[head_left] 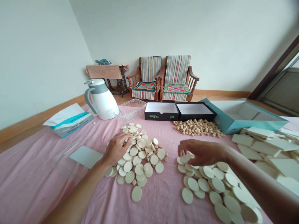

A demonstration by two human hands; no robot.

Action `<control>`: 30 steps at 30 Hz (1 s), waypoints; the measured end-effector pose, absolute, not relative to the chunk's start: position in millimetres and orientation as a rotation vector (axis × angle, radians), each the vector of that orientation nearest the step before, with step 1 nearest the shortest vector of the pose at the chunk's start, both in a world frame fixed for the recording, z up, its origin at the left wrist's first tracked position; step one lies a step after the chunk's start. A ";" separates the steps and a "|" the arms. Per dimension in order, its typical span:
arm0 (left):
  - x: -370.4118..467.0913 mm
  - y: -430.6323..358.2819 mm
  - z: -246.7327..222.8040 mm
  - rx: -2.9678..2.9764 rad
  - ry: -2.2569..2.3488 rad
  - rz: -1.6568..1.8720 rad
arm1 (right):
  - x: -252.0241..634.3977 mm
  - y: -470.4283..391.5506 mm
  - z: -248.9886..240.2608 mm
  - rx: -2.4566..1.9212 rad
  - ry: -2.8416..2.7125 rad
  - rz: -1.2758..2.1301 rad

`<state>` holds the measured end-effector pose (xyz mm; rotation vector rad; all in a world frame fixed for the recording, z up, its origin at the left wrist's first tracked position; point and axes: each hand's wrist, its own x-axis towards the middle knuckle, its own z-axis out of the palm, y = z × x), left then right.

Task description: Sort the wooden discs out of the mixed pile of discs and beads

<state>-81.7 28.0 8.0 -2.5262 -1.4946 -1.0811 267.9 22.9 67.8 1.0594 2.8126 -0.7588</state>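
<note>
Pale discs (139, 169) lie mostly flat, faces upward.

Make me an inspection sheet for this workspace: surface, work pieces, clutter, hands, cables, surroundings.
Surface: pink cloth, wrinkled.
Work pieces: left disc pile, small blocks mixed in; right disc pile; heap of small wooden pieces; flat pale boards, stacked untidily.
Clutter: pitcher, printed bag, two black boxes, blue box.
Hands: left hand at left pile, right hand at right pile; grips unclear.
Cables: nothing seen.
Surroundings: two chairs, draped table.
</note>
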 end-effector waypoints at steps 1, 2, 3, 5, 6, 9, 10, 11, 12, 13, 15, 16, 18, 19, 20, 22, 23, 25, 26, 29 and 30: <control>-82.0 28.4 7.3 -2.522 -1.491 -1.085 | 270.5 20.7 70.6 1.027 2.789 -0.804; -82.1 28.7 6.9 -2.517 -1.489 -1.087 | 270.0 19.2 71.4 1.032 2.791 -0.836; -82.0 28.8 6.8 -2.514 -1.487 -1.088 | 266.5 18.6 69.9 1.073 2.817 -0.857; -81.2 28.4 7.6 -2.517 -1.484 -1.079 | 252.5 19.0 60.7 1.242 2.904 -0.838; -80.7 28.1 8.4 -2.522 -1.482 -1.070 | 243.6 19.6 53.9 1.330 2.938 -0.805; -79.4 27.3 10.4 -2.526 -1.474 -1.054 | 218.1 21.2 30.9 1.440 2.957 -0.696; -79.2 27.3 10.5 -2.522 -1.472 -1.054 | 211.7 21.2 24.1 1.450 2.950 -0.673; -79.3 27.6 10.3 -2.516 -1.466 -1.059 | 206.7 21.0 18.2 1.465 2.941 -0.652; -79.5 28.0 9.8 -2.510 -1.461 -1.064 | 203.2 20.5 13.4 1.488 2.932 -0.628; -80.0 28.6 8.9 -2.506 -1.455 -1.063 | 201.0 20.0 9.8 1.511 2.926 -0.606; -81.3 30.0 6.8 -2.504 -1.447 -1.057 | 200.9 19.9 6.0 1.520 2.926 -0.598; -82.1 30.8 5.6 -2.505 -1.448 -1.051 | 203.2 20.7 5.8 1.513 2.934 -0.603; -83.7 32.2 3.6 -2.512 -1.453 -1.039 | 214.1 25.9 8.2 1.544 2.944 -0.592; -84.4 32.8 2.7 -2.515 -1.456 -1.034 | 223.0 30.6 10.6 1.599 2.938 -0.564; -85.0 33.3 2.1 -2.516 -1.458 -1.030 | 234.5 36.8 13.4 1.691 2.910 -0.505; -86.0 34.0 1.2 -2.517 -1.457 -1.024 | 263.9 52.5 19.7 1.916 2.799 -0.340; -86.3 34.1 1.0 -2.517 -1.456 -1.023 | 280.7 61.2 22.7 2.047 2.690 -0.211; -86.8 34.2 0.8 -2.514 -1.458 -1.023 | 314.3 77.8 28.2 2.189 2.563 -0.111; -86.8 34.0 0.9 -2.513 -1.460 -1.022 | 329.0 84.9 30.5 2.244 2.514 -0.071; -86.2 33.0 2.0 -2.510 -1.461 -1.023 | 355.0 97.7 35.3 2.377 2.410 0.030; -85.6 32.6 2.7 -2.509 -1.456 -1.027 | 355.7 99.1 36.3 2.408 2.406 0.063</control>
